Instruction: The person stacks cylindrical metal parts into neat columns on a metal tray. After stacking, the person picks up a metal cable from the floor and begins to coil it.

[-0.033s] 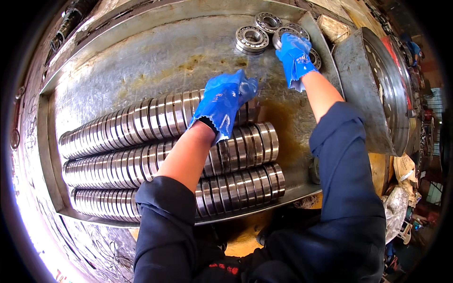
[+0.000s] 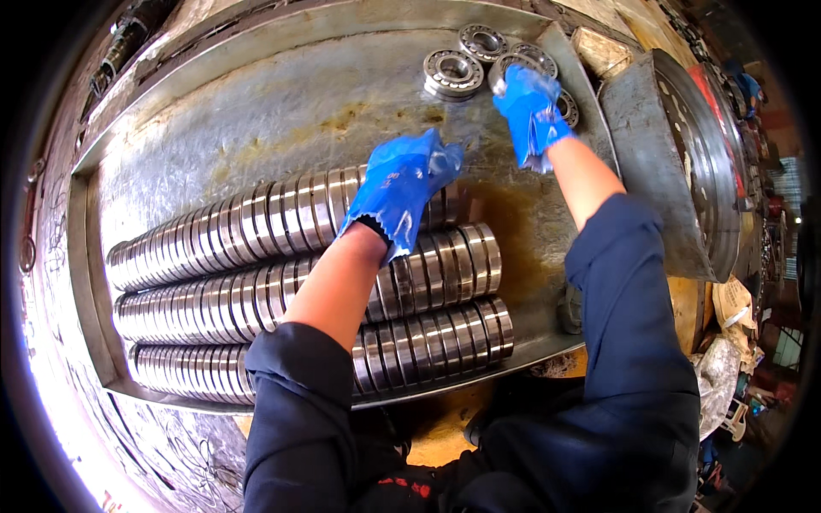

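My right hand (image 2: 532,111), in a blue glove, is closed on the edge of a steel roller bearing (image 2: 505,72) at the far right of a metal tray; its fingertips are smeared by motion. Close around it lie more bearings: one at the left (image 2: 453,72), one behind (image 2: 483,41), and others partly covered by the glove. My left hand (image 2: 402,184), gloved too, lies over the right part of the farthest row of bearings (image 2: 256,218), fingers loosely bent and apart, nothing visible in them. Two further rows (image 2: 214,286) (image 2: 436,346) lie nearer me, bearings on edge side by side.
The shallow metal tray (image 2: 256,94) has raised walls and brown oily stains. Beyond its right wall stands a large grey metal drum-like part (image 2: 654,162). A dark object (image 2: 569,309) sits in the near right corner. Crumpled plastic (image 2: 718,380) lies at the right.
My right hand has come slightly toward me and to the left, the bearing under its fingers shifting a little with it. My left hand stays almost in place.
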Demonstrator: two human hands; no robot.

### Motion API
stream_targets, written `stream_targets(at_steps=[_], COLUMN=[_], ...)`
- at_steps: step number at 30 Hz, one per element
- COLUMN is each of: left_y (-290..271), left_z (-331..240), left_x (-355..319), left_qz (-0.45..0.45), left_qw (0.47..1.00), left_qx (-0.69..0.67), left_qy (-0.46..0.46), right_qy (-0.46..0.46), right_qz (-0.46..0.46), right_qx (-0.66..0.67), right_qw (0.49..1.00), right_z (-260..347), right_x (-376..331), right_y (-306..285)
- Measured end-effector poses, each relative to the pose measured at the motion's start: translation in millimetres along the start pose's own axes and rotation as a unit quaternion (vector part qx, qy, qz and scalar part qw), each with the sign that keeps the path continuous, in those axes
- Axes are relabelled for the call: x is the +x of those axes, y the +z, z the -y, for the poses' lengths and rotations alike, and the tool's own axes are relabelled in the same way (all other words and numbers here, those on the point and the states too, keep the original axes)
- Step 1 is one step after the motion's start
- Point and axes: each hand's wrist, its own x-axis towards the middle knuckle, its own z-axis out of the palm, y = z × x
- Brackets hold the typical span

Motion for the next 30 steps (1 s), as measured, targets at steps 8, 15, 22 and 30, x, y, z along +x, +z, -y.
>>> stream_targets(at_steps=[8, 15, 22, 30], left_y=[1.3, 5.5, 0.9, 10.2], left_z=[0.8, 6.5, 7.0, 7.3], left_x=[-0.1, 6.2, 0.5, 9.7], left_qz=[-0.011, -0.027, -0.043, -0.053], left_qw=[1.000, 0.990, 0.992, 0.994], left_qx=[0.001, -0.141, -0.122, -0.099], left_qy=[-0.028, -0.010, 0.000, -0.010], right_qy=[-0.064, 0.059, -0.028, 0.217], right_qz=[0.161, 0.255, 0.175, 0.221], right_qx=[0.540, 0.568, 0.491, 0.882], right_qw=[0.824, 0.780, 0.853, 0.356], right_z=[29.1, 31.8, 39.3, 32.8], right_x=[-136.3, -177.4, -188.2, -175.7], right_y=[-13.5, 2.3, -1.4, 49.9])
